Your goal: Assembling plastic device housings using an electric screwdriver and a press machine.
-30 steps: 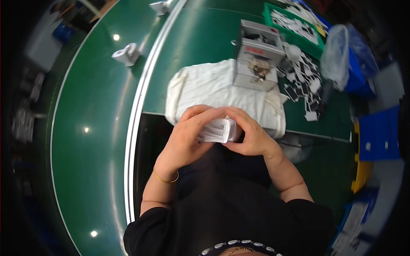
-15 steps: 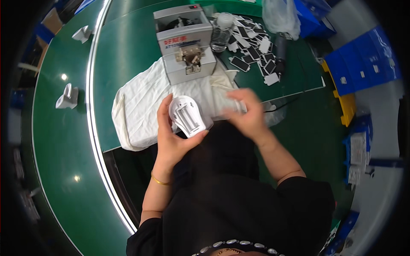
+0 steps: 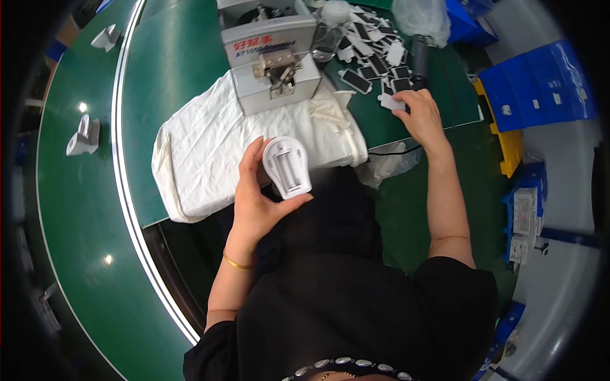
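Observation:
My left hand point(image 3: 257, 197) is closed round a white plastic housing point(image 3: 286, 166), rounded at one end and narrower at the other. Its open battery compartment faces up, above my lap. At the near edge of a pile of battery covers point(image 3: 379, 65), my right hand point(image 3: 420, 117) pinches a white battery cover point(image 3: 390, 101) between thumb and fingers. The covers are small, flat and tabbed; several show a black pad. Part of the pinched cover is hidden behind my fingers.
A grey machine point(image 3: 267, 76) with a metal head stands on a white cloth pad point(image 3: 203, 146). A clear bottle point(image 3: 327, 41) and a dark tool handle point(image 3: 419, 60) flank the pile. White parts point(image 3: 84, 136) sit beyond a light strip point(image 3: 121, 140) on the left. Blue bins point(image 3: 540, 89) stand right.
My right hand has moved from beside the housing out to the pile and taken hold of a battery cover. My left hand has tilted the housing slightly. The view has shifted a little.

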Demonstrator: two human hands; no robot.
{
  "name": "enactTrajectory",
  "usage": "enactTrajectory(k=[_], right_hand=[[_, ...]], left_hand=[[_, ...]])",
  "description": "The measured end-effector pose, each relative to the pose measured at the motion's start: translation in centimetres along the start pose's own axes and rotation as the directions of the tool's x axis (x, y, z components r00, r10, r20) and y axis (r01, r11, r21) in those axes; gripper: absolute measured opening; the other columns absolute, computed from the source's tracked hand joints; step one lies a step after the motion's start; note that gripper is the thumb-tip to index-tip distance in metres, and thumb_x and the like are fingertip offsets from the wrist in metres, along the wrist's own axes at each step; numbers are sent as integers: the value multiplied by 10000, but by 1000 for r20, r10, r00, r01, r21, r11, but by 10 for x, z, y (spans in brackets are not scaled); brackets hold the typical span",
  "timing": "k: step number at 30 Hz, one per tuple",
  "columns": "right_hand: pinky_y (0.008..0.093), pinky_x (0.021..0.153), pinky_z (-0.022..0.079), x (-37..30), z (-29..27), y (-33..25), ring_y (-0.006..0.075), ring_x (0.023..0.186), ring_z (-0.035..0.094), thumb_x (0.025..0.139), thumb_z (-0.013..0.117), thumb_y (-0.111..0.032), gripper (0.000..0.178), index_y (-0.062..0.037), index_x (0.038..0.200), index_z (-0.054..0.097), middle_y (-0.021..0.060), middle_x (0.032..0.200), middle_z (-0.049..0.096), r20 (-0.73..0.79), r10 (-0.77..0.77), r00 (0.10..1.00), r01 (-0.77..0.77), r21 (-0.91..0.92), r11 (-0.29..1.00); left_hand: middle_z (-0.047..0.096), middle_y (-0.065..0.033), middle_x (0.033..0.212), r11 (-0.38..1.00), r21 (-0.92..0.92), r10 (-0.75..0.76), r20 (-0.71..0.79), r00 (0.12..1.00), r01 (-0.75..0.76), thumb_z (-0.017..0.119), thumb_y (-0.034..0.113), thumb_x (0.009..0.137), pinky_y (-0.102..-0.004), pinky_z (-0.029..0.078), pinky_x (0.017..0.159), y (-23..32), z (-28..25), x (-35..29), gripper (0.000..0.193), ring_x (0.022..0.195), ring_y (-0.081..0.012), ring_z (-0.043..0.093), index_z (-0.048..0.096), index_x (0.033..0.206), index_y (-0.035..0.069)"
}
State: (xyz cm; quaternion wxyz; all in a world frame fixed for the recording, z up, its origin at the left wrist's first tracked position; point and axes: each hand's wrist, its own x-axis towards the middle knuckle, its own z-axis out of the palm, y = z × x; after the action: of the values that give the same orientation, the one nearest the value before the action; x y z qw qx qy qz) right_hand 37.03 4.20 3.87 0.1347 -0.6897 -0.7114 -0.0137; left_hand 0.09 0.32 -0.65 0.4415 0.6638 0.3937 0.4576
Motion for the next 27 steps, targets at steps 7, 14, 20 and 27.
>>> enactTrajectory(k=[7, 14, 20, 27], right_hand=[[299, 715, 482, 18, 5, -39, 166, 766, 545, 790, 758, -46, 361, -58, 1138, 662, 43, 894, 603, 69, 101, 992, -115, 246, 962], [181, 653, 421, -6, -12, -148, 23, 738, 516, 914, 659, 31, 363, -27, 1272, 638, -33, 898, 579, 105, -47, 993, -85, 945, 315], [173, 664, 457, -14, 5, -177, 15, 799, 590, 938, 659, 15, 257, -16, 1193, 670, -5, 978, 692, 227, -268, 936, -143, 943, 301], [183, 652, 473, -14, 10, -180, 17, 780, 603, 941, 668, -13, 250, -8, 1191, 674, -2, 964, 700, 369, -208, 906, -301, 906, 296]], left_hand=[[514, -178, 1430, 989, 98, 112, -20, 994, -109, 965, 126, 587, -392, 491, 1033, 3, 1, 1, 1137, 1289, -305, 558, 291, 1497, 21], [534, -165, 1413, 984, 134, 124, -39, 992, -118, 953, 109, 587, -401, 501, 1016, 6, -4, 0, 1091, 1254, -327, 582, 334, 1483, 40], [535, -172, 1410, 995, 68, 81, -38, 996, -79, 953, 133, 585, -410, 504, 1009, -3, 0, 2, 1087, 1246, -345, 582, 338, 1477, 50], [483, -166, 1459, 980, 151, 133, -37, 990, -126, 954, 139, 577, -417, 513, 1004, -4, -1, 1, 1081, 1253, -357, 570, 345, 1464, 45]])
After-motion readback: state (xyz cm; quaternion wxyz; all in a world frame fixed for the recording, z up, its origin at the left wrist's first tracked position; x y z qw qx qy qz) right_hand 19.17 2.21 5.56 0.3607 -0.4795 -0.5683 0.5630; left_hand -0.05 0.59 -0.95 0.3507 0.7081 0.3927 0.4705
